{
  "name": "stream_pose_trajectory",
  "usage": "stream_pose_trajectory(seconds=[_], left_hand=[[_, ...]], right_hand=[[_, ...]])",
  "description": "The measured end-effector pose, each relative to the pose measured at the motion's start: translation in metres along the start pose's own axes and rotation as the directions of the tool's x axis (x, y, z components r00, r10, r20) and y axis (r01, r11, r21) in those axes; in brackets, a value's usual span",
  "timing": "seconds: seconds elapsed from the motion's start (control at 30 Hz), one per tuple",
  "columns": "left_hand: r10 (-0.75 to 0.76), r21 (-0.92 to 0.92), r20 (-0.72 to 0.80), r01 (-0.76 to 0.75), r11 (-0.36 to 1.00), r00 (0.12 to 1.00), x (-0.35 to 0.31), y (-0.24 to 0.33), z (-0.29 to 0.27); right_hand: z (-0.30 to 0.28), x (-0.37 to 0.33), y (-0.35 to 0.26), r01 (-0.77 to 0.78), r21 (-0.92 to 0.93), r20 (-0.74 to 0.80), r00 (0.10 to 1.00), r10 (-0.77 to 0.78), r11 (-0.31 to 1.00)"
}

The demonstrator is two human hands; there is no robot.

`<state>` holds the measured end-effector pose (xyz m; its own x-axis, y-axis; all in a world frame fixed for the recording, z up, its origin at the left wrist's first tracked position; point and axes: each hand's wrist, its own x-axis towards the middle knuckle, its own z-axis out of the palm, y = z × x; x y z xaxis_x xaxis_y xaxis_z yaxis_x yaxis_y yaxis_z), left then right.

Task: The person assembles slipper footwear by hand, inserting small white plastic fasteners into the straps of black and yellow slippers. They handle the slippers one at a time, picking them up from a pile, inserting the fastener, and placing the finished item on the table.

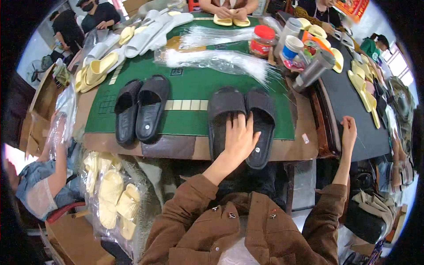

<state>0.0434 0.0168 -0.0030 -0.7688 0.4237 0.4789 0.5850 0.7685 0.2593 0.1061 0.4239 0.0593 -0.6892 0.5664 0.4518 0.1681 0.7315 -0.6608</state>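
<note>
My left hand grips a pair of black slide sandals at their inner sides. Its fingertips reach under the strap of the left sandal, and the thumb lies over the right one. Both heels overhang the table's near edge. Out to the right, my right hand is closed at the near edge of a black tabletop; what its fingers hold, if anything, is too small to name. A second pair of black slides stands to the left on the green mat.
Bundles of thin white plastic strands lie across the mat. A red-lidded jar, a cup and a steel flask stand back right. Bagged cream slides hang at lower left. Other people work around the tables.
</note>
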Motion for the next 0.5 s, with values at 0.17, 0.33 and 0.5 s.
stream_pose_trajectory(seconds=[0.17, 0.33, 0.5], left_hand=[[0.008, 0.045, -0.019, -0.007, 0.999, 1.000, -0.009, -0.039, -0.020], [-0.061, 0.165, 0.040, 0.054, 0.985, 0.997, -0.011, -0.103, -0.050], [-0.088, 0.273, -0.016, 0.089, 0.958, 0.996, -0.017, -0.157, -0.082]], right_hand=[[0.006, -0.001, 0.003, 0.043, 0.043, -0.003, 0.999, -0.043, 0.998], [0.004, -0.008, -0.020, -0.014, -0.026, -0.005, 1.000, 0.014, 1.000], [0.003, -0.004, -0.003, 0.033, 0.028, -0.020, 0.999, -0.033, 0.999]])
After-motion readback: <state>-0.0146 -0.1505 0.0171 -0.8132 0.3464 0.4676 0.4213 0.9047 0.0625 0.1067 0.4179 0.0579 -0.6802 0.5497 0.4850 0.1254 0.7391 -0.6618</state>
